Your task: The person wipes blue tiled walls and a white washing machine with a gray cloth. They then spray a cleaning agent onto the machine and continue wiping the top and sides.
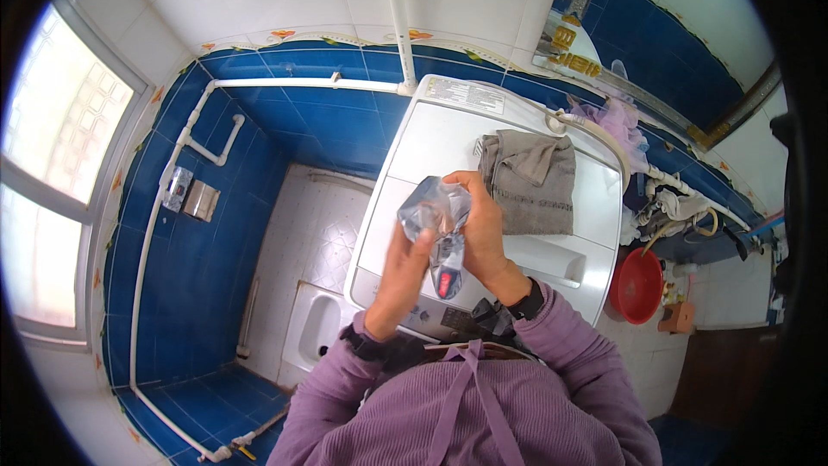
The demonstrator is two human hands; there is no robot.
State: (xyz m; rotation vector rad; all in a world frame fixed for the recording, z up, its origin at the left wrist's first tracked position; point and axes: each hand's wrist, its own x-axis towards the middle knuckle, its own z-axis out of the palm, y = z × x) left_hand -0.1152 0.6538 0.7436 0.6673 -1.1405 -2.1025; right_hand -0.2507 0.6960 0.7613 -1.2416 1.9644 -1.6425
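Both of my hands hold a crinkled silver-grey plastic packet (435, 207) with a dark end and a red patch, above the white top-loading washing machine (414, 136). My left hand (402, 272) grips it from the left, thumb across its front. My right hand (482, 226) wraps its right side, fingers over the top. What lies inside the packet cannot be told. A folded grey-brown towel (533, 191) lies on the machine's lid, just right of my right hand. Dark bands are around both wrists.
A squat toilet (317, 327) is set in the floor at the left. White pipes (291, 83) run along the blue tiled wall, which bears a metal holder (201, 200). At the right are a red basin (636, 286), hanging cloths, a hose and a small orange-brown stool (677, 318). A framed mirror hangs above.
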